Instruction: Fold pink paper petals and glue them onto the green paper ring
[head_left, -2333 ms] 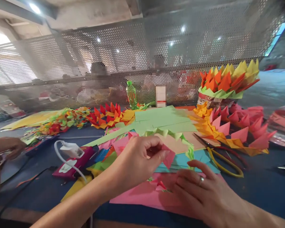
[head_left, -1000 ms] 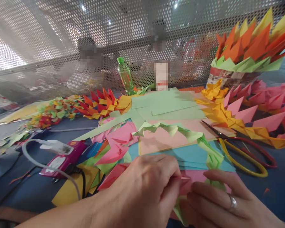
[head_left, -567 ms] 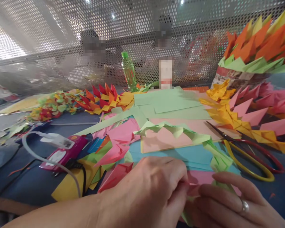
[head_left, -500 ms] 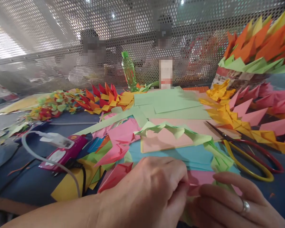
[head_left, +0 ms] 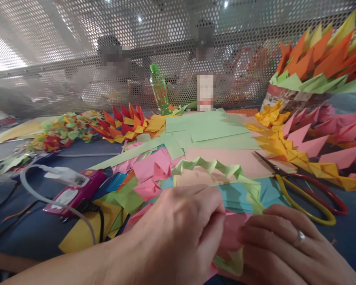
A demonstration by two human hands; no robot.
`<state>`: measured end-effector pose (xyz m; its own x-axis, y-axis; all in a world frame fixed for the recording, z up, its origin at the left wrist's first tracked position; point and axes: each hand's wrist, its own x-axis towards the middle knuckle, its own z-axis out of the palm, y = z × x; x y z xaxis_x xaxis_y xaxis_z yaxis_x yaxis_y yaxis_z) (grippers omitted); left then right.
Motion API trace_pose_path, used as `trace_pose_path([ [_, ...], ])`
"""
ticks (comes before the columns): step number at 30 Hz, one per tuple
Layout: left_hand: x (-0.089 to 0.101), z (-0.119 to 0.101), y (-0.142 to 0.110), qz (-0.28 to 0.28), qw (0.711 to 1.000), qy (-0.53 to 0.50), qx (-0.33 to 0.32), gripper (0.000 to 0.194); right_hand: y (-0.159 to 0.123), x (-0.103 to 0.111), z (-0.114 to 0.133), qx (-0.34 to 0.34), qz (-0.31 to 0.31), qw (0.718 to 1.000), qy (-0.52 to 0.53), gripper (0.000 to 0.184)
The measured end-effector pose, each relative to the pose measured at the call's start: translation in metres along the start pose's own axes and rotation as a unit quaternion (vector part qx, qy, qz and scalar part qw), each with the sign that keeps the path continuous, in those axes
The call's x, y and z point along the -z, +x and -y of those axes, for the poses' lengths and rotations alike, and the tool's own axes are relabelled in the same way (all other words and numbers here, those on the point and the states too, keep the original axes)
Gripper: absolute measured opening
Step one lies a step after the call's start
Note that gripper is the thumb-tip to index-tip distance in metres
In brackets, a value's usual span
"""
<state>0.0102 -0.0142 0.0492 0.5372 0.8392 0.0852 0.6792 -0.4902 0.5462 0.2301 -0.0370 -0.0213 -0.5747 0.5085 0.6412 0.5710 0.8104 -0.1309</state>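
My left hand (head_left: 178, 233) and my right hand (head_left: 281, 247) meet low in the middle, both closed on a folded pink paper piece (head_left: 233, 233) pinched between their fingertips. A chain of folded light-green paper points (head_left: 219, 168) arcs from the table down between my hands, its end showing under my fingers. A ring sits on one finger of the right hand. Beneath the hands lie blue (head_left: 240, 194) and salmon (head_left: 225, 158) paper sheets.
Scissors with red and yellow handles (head_left: 305, 192) lie right of my hands. A magenta phone with a white charger cable (head_left: 74, 190) sits at left. Folded paper chains, green sheets (head_left: 207, 128), a green bottle (head_left: 158, 89) and a paper-crowned basket (head_left: 308, 67) stand behind. People sit beyond the mesh screen.
The hands drew together low on the pink piece and now grip it more tightly. The green chain has bunched closer to my hands. A neighbour's hand at the left edge left the view.
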Motion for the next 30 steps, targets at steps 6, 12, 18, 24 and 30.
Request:
trace_pose_path([
  [6,-0.002,0.004,-0.001,-0.041,0.999,0.026,0.021,0.014,0.0,-0.013,-0.013,0.014,0.031,0.998,0.049,0.03],
  [12,-0.001,0.005,0.0,-0.048,0.998,0.023,0.018,0.014,-0.002,-0.021,-0.01,0.029,0.047,0.997,0.06,0.031],
  [18,-0.004,0.008,-0.003,-0.035,0.999,0.024,0.021,0.017,-0.001,-0.021,-0.008,0.038,0.055,0.996,0.06,0.031],
  [24,-0.006,0.008,-0.002,-0.034,0.999,0.017,0.015,0.016,0.001,-0.018,-0.008,0.03,0.034,0.998,0.055,0.037],
  [30,-0.004,0.001,0.0,0.028,0.999,-0.025,0.013,0.015,0.001,0.001,-0.004,-0.002,0.109,0.992,0.06,0.03],
])
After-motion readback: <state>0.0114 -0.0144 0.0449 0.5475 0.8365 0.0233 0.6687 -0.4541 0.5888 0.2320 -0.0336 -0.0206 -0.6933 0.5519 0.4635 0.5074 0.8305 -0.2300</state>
